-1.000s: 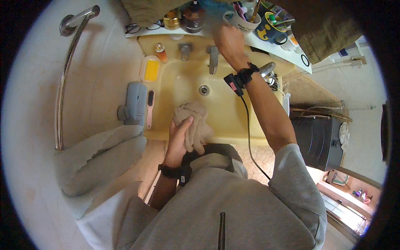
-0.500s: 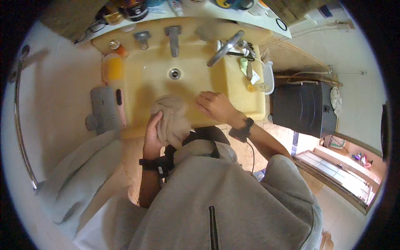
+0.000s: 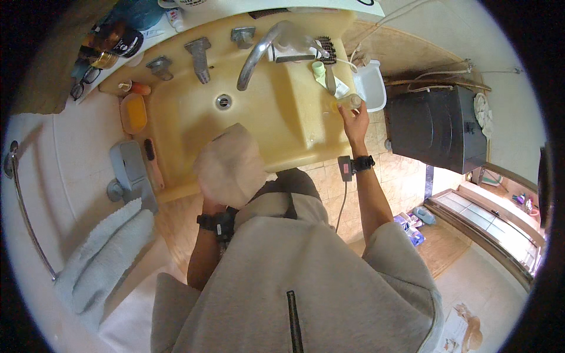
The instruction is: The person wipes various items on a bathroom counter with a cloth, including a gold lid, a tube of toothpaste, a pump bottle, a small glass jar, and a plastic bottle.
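A soft beige cloth bulges over the near edge of the yellow sink. Beneath it is my left hand, mostly hidden, with the cloth resting in its grip. My right hand reaches to the sink's right ledge, where its fingers close around a small clear bottle with yellowish contents. Just beyond that bottle lie a green-capped tube and a dark round hairbrush.
A chrome faucet arches over the basin. Along the left rim stand a yellow soap box, a pink-handled brush and a grey container. Right of the sink are a white basin and a dark cabinet.
My right hand has moved right from above the basin to the ledge and taken hold of the clear bottle. The cloth has spread over my left hand. The view has shifted.
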Motion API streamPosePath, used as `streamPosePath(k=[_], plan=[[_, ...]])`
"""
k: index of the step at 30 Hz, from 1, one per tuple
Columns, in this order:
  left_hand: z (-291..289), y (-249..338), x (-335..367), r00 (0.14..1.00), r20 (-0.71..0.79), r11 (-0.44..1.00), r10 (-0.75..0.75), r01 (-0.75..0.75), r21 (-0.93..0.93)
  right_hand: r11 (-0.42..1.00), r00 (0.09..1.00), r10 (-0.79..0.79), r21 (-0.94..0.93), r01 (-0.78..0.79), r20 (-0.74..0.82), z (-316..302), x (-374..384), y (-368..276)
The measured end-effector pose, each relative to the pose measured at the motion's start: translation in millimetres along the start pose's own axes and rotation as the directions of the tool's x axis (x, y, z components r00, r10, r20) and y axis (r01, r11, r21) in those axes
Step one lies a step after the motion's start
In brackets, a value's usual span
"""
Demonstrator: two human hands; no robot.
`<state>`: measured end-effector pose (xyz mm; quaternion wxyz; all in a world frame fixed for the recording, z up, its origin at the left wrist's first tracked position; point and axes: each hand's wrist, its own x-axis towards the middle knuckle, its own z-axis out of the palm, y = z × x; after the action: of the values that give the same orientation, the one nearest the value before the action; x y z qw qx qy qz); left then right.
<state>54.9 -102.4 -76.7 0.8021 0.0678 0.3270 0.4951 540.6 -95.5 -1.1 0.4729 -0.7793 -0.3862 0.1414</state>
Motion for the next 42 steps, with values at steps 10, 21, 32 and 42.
streamPosePath(k=[10,21,32,42], plan=[[139,13,-5,0.999,0.042,0.996,-0.010,0.013,-0.084,0.839,0.888,0.064,0.458,-0.295,0.455,-9,-20,-118],[228,34,-10,0.946,0.311,0.878,0.089,-0.222,0.423,0.807,0.733,-0.106,0.488,-0.331,0.672,54,-81,-249],[234,53,-28,0.695,0.521,0.008,0.495,-0.604,0.797,0.798,0.832,0.022,0.491,-0.349,0.555,84,-108,-273],[226,76,-30,0.874,0.482,0.799,0.066,-0.336,0.499,0.736,0.589,-0.297,0.574,-0.360,0.751,66,-89,-284]])
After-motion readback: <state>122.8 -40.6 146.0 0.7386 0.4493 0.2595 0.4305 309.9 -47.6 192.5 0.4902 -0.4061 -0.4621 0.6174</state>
